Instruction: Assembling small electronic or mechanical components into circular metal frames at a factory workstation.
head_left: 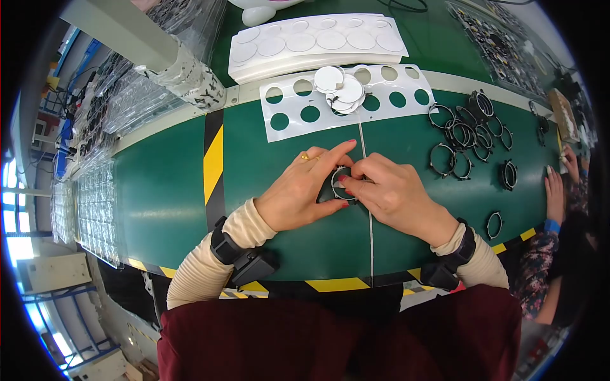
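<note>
Over the green table my left hand [304,190] curls its thumb and index finger around a round black ring [335,185] with a pale inner edge, shaped like a watch case, and keeps it on the tabletop. My right hand [397,195] is closed, its thumb and fingertips pinched together at the ring's opening. What those fingertips grip, if anything, is too small and too covered to make out. Just beyond my hands lies a white sheet [289,131] with round cut-outs. Several loose white discs [348,91] are heaped on that sheet.
A stack of white disc sheets [318,43] stands farther back. Several black rings [460,134] lie in a cluster at the right, with a single ring [494,225] nearer the edge. Clear plastic trays [98,206] are at the left, by a post [136,38]. A co-worker's hand [555,192] rests at far right.
</note>
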A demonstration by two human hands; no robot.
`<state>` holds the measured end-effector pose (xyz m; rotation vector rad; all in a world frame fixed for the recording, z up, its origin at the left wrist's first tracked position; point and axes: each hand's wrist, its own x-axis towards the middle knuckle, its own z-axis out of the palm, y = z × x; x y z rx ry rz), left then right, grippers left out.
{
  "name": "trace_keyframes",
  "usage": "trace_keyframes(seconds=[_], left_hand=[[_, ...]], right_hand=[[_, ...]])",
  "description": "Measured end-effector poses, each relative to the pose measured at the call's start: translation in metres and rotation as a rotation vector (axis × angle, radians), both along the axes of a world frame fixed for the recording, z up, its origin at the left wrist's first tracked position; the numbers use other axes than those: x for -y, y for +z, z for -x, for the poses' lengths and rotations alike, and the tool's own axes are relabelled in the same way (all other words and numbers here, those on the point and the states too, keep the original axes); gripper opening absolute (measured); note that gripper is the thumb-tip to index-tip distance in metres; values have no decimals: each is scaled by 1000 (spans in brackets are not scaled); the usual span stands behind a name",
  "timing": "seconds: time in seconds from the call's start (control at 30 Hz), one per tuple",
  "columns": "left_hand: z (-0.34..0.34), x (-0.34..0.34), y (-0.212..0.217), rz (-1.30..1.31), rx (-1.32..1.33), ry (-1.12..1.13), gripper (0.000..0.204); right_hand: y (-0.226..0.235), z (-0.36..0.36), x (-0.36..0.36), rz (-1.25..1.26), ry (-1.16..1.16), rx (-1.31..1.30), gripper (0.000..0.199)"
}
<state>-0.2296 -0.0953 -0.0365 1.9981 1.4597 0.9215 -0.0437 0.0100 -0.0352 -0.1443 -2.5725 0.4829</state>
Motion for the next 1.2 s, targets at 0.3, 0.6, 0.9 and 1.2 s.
trace_keyframes(seconds=[0.3,0.6,0.9,1.2], left_hand=[[-1,-4,-3,2,-14,-5,90],[5,-4,-5,7,-22,-29,90],[-3,-7,-7,-51,-54,51,100],[-1,-11,-4,-22,2,23,102]], right_hand=[[-9,2,3,7,-92,-60,18],[-4,0,-5,-89,60,-29,19],[-7,2,1,-141,-26,-38,20],[0,0,-16,-177,123,-17,21]])
